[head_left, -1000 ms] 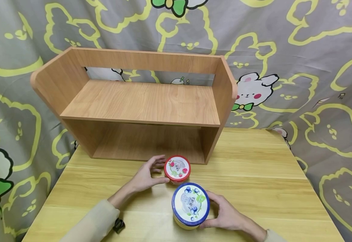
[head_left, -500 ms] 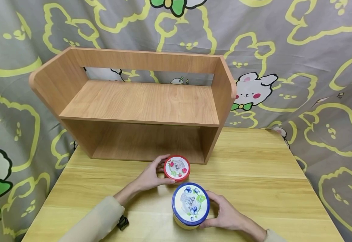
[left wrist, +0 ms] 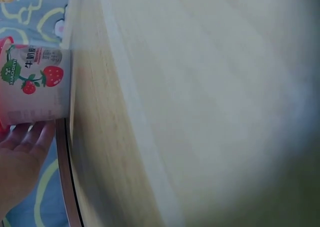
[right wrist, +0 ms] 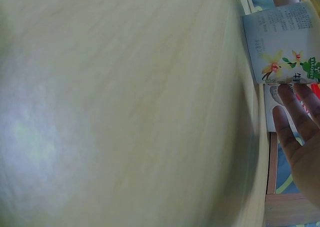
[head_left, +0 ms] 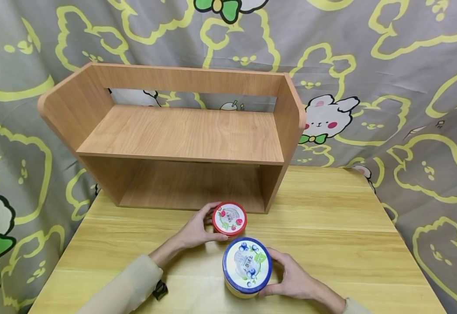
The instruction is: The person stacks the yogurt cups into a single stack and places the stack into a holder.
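Note:
A small strawberry-printed tub with a red lid (head_left: 230, 219) stands on the table before the shelf. My left hand (head_left: 197, 229) holds it from its left side, thumb in front and fingers behind; its printed wall (left wrist: 40, 82) shows in the left wrist view. Nearer to me is a larger blue-lidded tub (head_left: 247, 265), blueberries on its top and yellow below the lid. My right hand (head_left: 291, 277) curves round its right side. In the right wrist view, fingers touch a vanilla-flower-printed tub wall (right wrist: 280, 47) with a yellow rim; whether two tubs are stacked I cannot tell.
A two-tier wooden shelf (head_left: 181, 135) stands at the back of the table (head_left: 350, 235), close behind the red-lidded tub. A printed grey curtain (head_left: 409, 87) hangs behind and at the sides. A small black object (head_left: 160, 290) sits by the left sleeve.
My left hand has moved slightly right and closed in round the red-lidded tub. The right hand and the blue-lidded tub have stayed in place.

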Action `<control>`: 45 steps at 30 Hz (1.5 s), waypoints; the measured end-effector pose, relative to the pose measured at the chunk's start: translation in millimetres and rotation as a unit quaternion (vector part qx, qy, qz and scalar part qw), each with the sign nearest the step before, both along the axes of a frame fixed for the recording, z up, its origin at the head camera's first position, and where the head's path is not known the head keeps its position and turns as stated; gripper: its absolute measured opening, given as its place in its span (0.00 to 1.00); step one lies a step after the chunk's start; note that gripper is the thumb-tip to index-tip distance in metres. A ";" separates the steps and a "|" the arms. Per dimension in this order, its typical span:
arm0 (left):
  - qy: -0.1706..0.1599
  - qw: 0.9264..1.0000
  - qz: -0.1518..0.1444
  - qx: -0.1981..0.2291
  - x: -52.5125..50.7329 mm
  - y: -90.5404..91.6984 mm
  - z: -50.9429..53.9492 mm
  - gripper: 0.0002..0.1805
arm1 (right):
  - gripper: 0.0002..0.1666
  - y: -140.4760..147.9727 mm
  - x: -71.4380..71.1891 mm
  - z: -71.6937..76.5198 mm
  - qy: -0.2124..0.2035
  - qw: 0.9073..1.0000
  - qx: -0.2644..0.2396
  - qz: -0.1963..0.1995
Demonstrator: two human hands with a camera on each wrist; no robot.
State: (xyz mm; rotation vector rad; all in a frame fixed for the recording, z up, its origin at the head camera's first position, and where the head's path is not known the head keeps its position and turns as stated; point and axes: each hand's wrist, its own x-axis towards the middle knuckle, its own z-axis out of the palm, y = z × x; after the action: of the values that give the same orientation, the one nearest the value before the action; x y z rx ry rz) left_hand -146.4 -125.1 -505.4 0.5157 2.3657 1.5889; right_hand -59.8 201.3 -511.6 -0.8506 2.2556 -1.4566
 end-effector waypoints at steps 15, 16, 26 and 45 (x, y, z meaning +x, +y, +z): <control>0.017 0.999 0.025 0.042 9.9 -18.5 19.8 0.50 | 0.55 0.6 0.8 -1.5 0.015 1.000 0.004 -0.004; 0.023 0.999 0.028 0.040 11.6 -20.3 23.7 0.50 | 0.55 0.8 0.7 -1.8 0.020 1.000 0.004 -0.002; 0.086 0.995 0.025 0.033 28.6 -34.5 57.5 0.49 | 0.54 -0.2 1.1 -2.3 0.030 0.999 -0.011 0.005; 0.158 0.986 0.008 0.043 58.9 -40.6 116.4 0.53 | 0.55 -0.6 1.2 0.1 0.013 1.000 -0.003 0.001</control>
State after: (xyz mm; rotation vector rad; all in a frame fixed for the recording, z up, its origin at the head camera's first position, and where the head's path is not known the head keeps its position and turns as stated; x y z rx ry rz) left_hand -87.5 -165.7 -389.0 0.8257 2.5353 1.7326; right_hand -58.7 200.8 -511.4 -0.8787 2.2683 -1.4604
